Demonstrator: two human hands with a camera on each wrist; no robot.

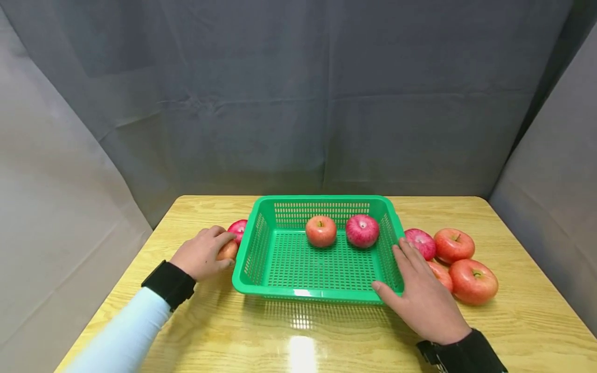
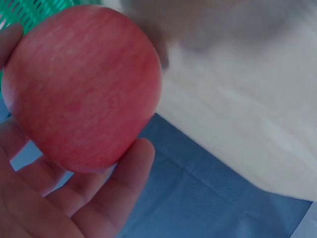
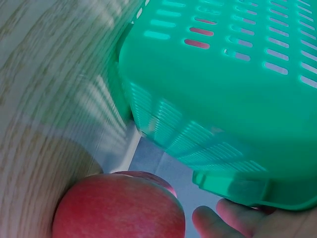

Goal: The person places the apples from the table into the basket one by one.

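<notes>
A green plastic basket [image 1: 322, 294] stands on the table between my two hands. My left hand [image 1: 202, 254] grips a light red apple [image 2: 84, 89] beside the basket's left wall, the fingers curved around its side. Just behind that apple is a darker pink apple [image 1: 238, 230], partly covered by hand and basket. My right hand [image 1: 422, 295] lies along the basket's right rim with fingers extended and thumb over the front corner. Inside the basket sit a light red apple [image 1: 321, 231] and a dark pink apple [image 1: 362, 230], towards the back.
Several apples are grouped to the right of the basket, among them a large light red apple [image 1: 473, 281] and a dark pink apple [image 1: 421, 243]. Behind the wooden table [image 1: 303, 344] hangs a grey curtain [image 1: 289, 103], with pale cloth on both sides.
</notes>
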